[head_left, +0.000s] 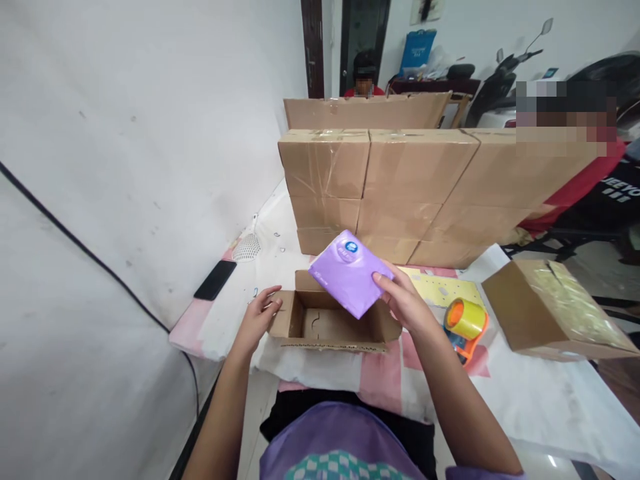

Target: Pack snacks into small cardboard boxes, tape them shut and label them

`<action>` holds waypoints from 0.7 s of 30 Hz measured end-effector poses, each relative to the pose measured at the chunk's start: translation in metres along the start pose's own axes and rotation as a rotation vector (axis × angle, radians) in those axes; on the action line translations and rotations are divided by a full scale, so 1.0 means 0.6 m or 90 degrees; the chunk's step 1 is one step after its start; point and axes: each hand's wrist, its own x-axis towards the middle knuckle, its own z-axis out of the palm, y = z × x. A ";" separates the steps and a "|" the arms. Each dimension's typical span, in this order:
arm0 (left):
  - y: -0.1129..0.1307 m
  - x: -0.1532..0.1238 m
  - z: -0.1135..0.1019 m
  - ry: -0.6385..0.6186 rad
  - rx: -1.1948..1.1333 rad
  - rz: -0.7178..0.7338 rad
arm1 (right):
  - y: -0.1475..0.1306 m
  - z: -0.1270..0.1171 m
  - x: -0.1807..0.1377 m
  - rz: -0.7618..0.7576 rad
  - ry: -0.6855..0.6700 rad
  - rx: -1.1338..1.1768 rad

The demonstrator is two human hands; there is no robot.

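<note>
Purple plastic-wrapped packet (345, 277) is pinched at its right corner between thumb and fingers of the right hand (400, 300), tilted above the right part of an open-topped brown cardboard carton (327, 332), long edges slanting from far left to near right. The left hand (261, 317), farther from the packet, touches the carton's left flap (285, 321), thumb and fingers apart.

On our left we see a scuffed white wall (125, 167), with a black cable (86, 245) slanting down across it to the right. At the far side we make out a pale wall (475, 30), a dark door (313, 50) and, farther right, a motor scooter (506, 72). Near us, a cloth-covered table (535, 393) stands over light floor tiles (255, 427); we find the light soft.
</note>
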 end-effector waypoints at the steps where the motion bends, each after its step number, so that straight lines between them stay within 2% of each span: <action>1: 0.001 0.001 0.006 -0.004 0.000 0.003 | 0.001 0.003 0.002 0.016 -0.034 -0.048; 5: 0.004 0.001 0.019 -0.010 -0.002 0.010 | 0.014 0.009 0.009 0.040 -0.139 -0.334; 9: -0.003 -0.003 0.023 -0.009 0.000 0.017 | 0.031 0.009 0.005 0.082 -0.216 -0.481; 12: -0.014 -0.004 0.025 -0.005 0.006 0.024 | 0.035 0.013 0.000 0.100 -0.207 -0.558; 16: -0.026 -0.001 0.028 -0.006 0.017 0.032 | 0.043 0.033 -0.007 0.128 -0.147 -0.691; 19: -0.030 0.001 0.027 -0.004 0.021 0.036 | 0.061 0.045 -0.011 0.095 -0.118 -0.781; 21: -0.030 0.001 0.028 -0.004 0.021 0.037 | 0.075 0.041 -0.012 0.051 -0.114 -0.761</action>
